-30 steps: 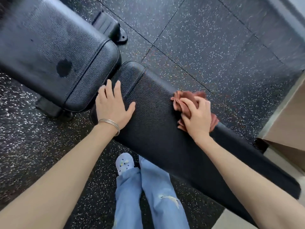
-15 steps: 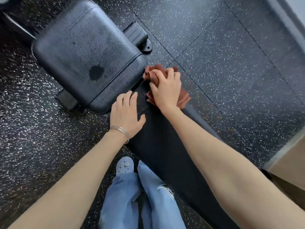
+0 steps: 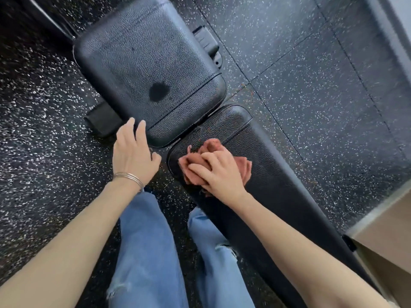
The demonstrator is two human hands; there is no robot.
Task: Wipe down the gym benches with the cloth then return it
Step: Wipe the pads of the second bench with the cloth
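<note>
A black padded gym bench runs diagonally: its square seat pad (image 3: 142, 70) lies upper left with a dark wet spot, and its long back pad (image 3: 273, 165) stretches toward the lower right. My right hand (image 3: 219, 173) grips a bunched reddish-brown cloth (image 3: 243, 168) and presses it on the near end of the long pad. My left hand (image 3: 133, 152), with thin bangles on the wrist, hovers with relaxed fingers beside the seat pad's near corner, holding nothing.
Black speckled rubber floor tiles (image 3: 322, 74) surround the bench. A bench foot (image 3: 104, 121) sticks out left of the seat, another bracket (image 3: 206, 43) at the far side. A beige box or cabinet (image 3: 387, 247) stands at the lower right. My legs in blue jeans (image 3: 151, 252) stand close to the bench.
My right hand has dragged the cloth back from the gap between the pads toward the near edge of the long pad. My left hand has lifted off the long pad and moved left.
</note>
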